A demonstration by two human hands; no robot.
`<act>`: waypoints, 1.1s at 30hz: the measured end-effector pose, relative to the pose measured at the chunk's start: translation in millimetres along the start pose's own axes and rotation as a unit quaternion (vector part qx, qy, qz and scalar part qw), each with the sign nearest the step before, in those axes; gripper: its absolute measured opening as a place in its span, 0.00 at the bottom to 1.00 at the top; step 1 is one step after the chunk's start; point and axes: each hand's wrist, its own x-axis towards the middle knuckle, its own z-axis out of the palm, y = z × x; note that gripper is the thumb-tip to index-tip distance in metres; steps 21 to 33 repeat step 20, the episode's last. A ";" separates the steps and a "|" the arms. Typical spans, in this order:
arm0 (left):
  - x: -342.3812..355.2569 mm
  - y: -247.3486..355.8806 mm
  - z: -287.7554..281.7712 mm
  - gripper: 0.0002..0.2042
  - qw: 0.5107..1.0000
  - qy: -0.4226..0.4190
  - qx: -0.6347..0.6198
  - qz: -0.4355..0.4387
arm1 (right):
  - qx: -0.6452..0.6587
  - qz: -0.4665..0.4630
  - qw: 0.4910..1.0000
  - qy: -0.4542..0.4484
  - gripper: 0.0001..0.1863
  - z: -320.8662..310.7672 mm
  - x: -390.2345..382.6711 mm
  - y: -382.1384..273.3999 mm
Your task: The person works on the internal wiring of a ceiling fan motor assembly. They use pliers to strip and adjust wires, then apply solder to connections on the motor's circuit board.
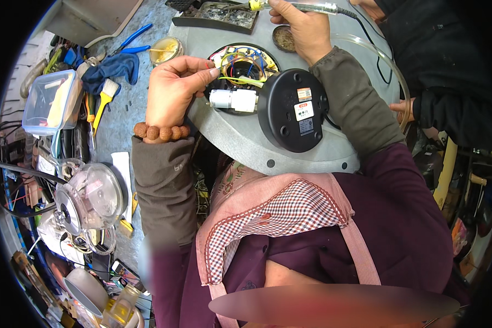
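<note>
My left hand [176, 86], with a beaded bracelet at the wrist, pinches a thin wire at the left edge of an opened round appliance housing [276, 61]. Coloured wires and circuit boards fill that housing. Against it lies a small silver and white motor [232, 100]. A black round base cover [290, 128] with labels leans on its edge to the right, joined by wires. Farther up, my right hand [306, 30] is closed round the clear handle of a soldering iron [317, 7]. Its yellow collar points left, and its tip is over the black tray [187, 22].
A small round tin [283, 39] and a jar of yellowish paste [165, 50] stand nearby. Blue-handled pliers [136, 38], a brush [108, 93], a plastic box [49, 104] and a glass kettle [95, 191] crowd the left. Another person's dark sleeve [448, 117] and hands are at right, beside a clear hose [403, 76].
</note>
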 end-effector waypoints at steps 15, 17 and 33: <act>1.8 -3.8 -1.7 0.07 1.000 0.002 0.015 0.007 | -0.020 0.023 0.999 0.012 0.09 4.1 3.6 -1.7; 2.0 -4.2 -1.8 0.07 1.000 0.002 0.013 0.007 | -0.032 0.023 0.999 0.006 0.09 5.2 4.0 -5.3; 2.5 -4.7 -2.6 0.08 1.000 0.001 0.013 0.006 | -0.068 0.029 0.997 0.014 0.11 7.9 6.5 -4.9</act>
